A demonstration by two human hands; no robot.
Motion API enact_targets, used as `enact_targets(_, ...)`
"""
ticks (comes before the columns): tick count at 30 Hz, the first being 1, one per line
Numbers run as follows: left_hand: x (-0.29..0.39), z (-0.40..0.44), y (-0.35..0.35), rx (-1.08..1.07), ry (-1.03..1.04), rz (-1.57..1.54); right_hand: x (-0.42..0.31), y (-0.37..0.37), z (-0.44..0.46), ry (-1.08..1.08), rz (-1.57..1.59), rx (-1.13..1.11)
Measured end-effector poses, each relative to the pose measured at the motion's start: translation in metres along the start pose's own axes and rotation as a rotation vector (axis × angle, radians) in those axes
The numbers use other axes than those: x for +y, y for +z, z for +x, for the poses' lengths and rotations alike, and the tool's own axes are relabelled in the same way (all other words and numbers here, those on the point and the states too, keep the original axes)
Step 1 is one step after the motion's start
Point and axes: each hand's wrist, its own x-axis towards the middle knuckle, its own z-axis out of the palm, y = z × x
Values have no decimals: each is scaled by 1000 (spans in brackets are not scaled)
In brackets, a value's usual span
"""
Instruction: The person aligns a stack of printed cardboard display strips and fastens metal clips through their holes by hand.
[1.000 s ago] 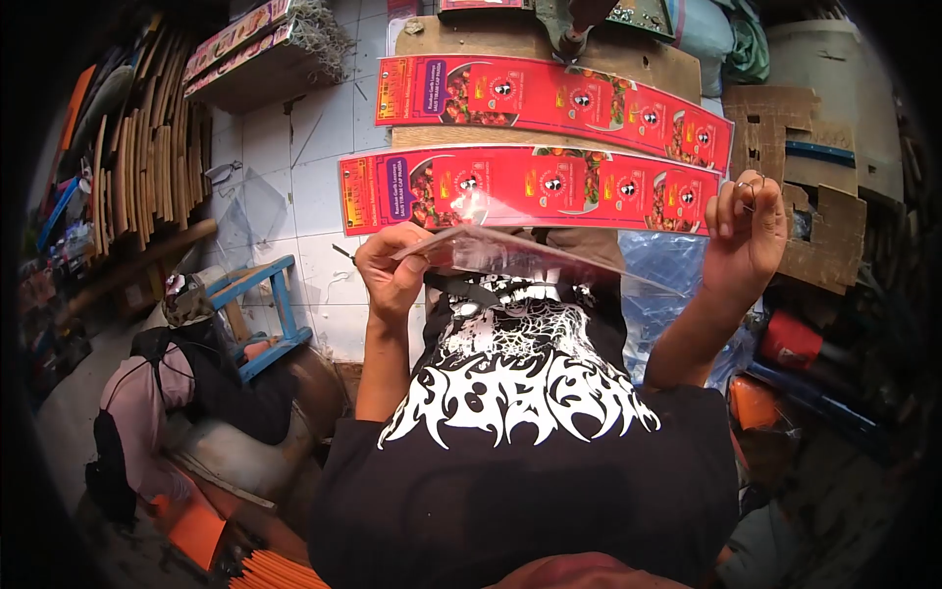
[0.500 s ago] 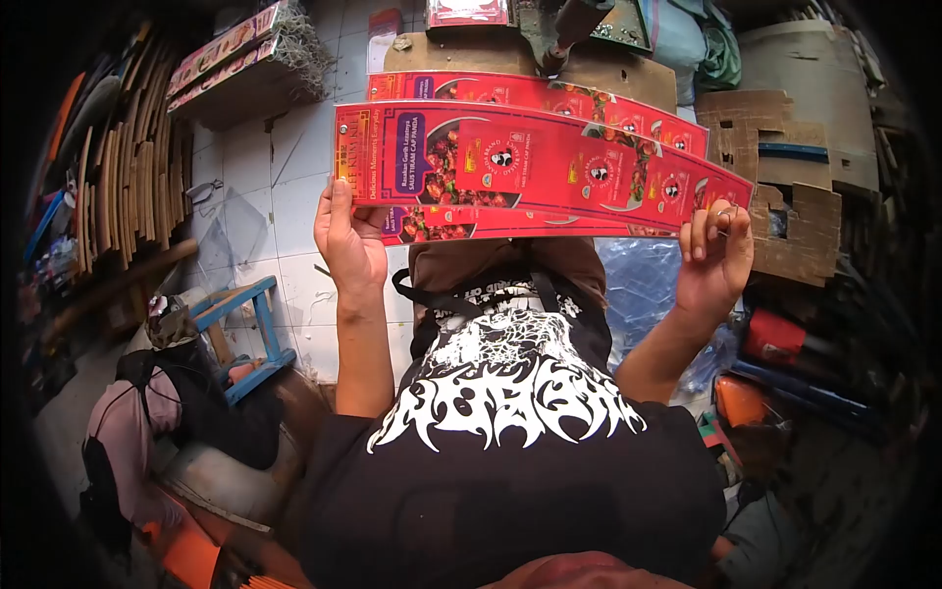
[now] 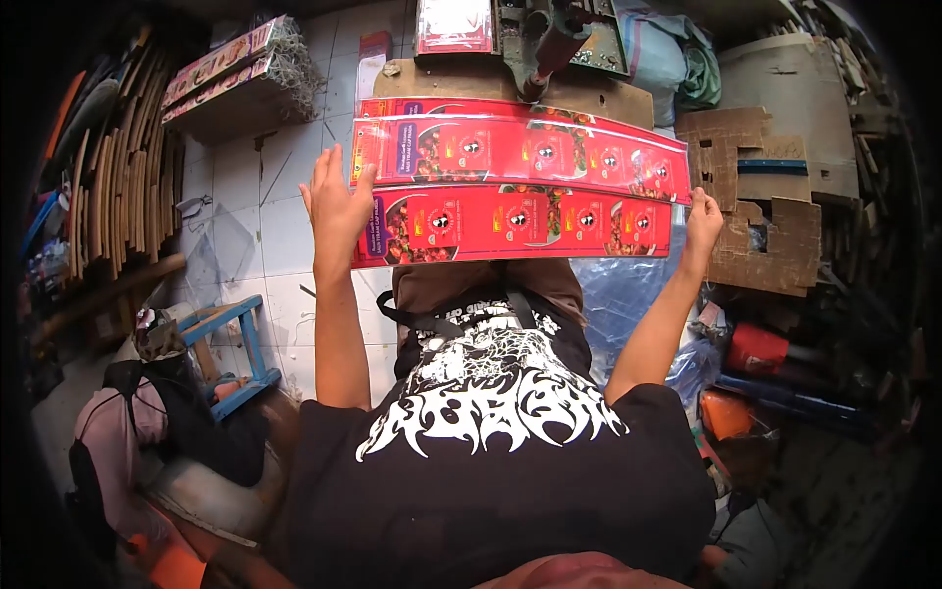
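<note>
A long red printed strip [image 3: 510, 147] with food pictures and panda logos lies across the view, its right part curving downward. Nearer my body is a matching red strip [image 3: 491, 236], partly overlapped by it; behind, the edge of another shows. My left hand [image 3: 339, 201] is open at the strips' left ends, fingers stretched upward and thumb along the edge. At the other side my right hand [image 3: 703, 224] pinches the right end of the upper strip between thumb and fingers.
Beyond the strips stands a metal press-like machine [image 3: 554, 54] on a brown board [image 3: 599, 95]. Cut cardboard pieces [image 3: 751, 177] lie at the right, over plastic sheeting [image 3: 618, 294]. At left are stacked boards [image 3: 123, 157], a blue frame [image 3: 250, 339] and a printed box stack [image 3: 231, 74].
The upper strip has moved down from near the camera, and more of the strip beneath shows. My left fingers have opened from their pinch; my right hand has shifted slightly left.
</note>
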Motion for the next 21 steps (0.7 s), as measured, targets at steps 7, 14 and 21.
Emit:
enact_targets(7,-6,20,9,-371,-118,67,29,10,46,103,75,-209)
enact_targets(14,-8,28,15,-338,-83,60,32,30,50,116,78,-202)
enact_targets(21,-2,28,7,-276,13,188,38,27,62,86,98,-191)
